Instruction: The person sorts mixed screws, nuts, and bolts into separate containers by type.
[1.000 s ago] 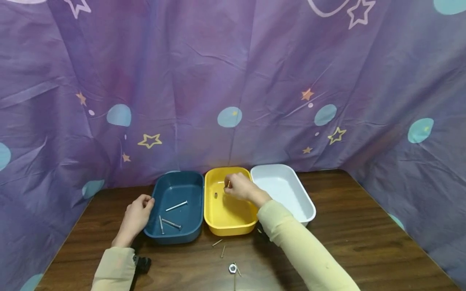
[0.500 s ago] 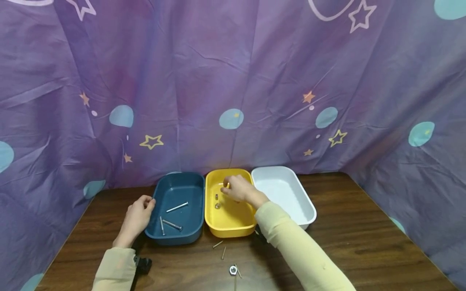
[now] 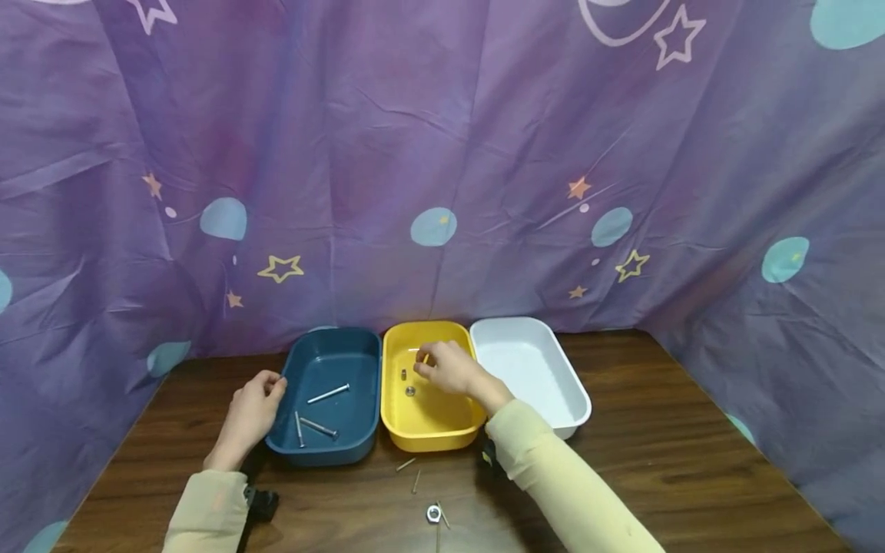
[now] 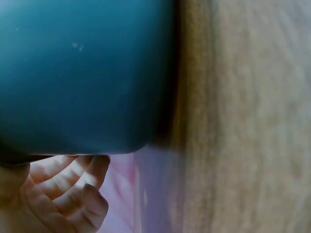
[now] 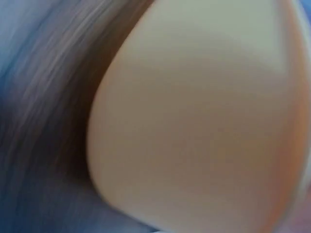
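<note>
My right hand hovers over the yellow tray, its thumb and fingers apart with nothing seen between them. Two small metal nuts lie on that tray's floor, one nut behind the other nut. At the left side of the blue tray is my left hand, loosely curled fingers against the rim. The left wrist view shows those fingers beside the tray wall. Inside the blue tray are three long bolts, including one bolt near the middle. The right wrist view is blurred and shows no fingers.
A white tray stands right of the yellow one. On the wooden table in front lie a larger nut and several thin brass-coloured screws, one screw among them. A purple curtain hangs behind the trays.
My right hand has let go of a nut, which now lies in the yellow tray, and its fingers have parted. The left hand keeps its place at the blue tray.
</note>
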The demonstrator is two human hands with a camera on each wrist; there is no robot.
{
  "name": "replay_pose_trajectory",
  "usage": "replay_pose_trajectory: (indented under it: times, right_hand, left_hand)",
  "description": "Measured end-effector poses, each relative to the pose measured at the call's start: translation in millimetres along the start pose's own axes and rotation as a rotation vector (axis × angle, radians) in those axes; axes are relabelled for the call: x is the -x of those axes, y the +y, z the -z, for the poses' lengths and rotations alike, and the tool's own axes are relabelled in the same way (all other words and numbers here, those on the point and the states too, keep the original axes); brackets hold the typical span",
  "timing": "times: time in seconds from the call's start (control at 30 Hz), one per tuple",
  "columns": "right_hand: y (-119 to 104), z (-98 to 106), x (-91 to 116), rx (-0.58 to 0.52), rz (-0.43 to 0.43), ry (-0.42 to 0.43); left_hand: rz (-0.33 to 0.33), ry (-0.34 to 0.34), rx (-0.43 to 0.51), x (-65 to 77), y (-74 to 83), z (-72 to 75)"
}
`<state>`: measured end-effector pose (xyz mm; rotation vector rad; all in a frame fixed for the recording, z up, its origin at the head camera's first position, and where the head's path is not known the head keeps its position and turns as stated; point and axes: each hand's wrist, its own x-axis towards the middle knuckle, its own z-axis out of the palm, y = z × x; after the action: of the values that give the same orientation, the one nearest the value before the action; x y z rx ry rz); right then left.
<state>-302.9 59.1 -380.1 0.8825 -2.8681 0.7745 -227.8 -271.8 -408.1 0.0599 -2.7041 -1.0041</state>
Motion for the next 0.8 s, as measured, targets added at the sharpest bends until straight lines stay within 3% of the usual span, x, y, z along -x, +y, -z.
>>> replay_pose_trajectory:
  times: [0.27, 0.57, 0.8]
  right_hand:
    - [-14.1, 7.3, 34.2, -0.430, 0.051, 0.110]
    - [-31.3, 11.8, 70.8, -0.514, 0.098, 0.142]
    - [-41.7, 8.9, 100.6, -0.549, 0.096, 0.043]
  left_hand:
    - [-0.021, 0.017, -0.003, 1.1, -2.9, 0.3]
    - [-0.013, 0.006, -0.022, -0.9, -0.8, 4.2]
    - [0.006, -0.007, -0.007, 1.0, 0.8, -0.1]
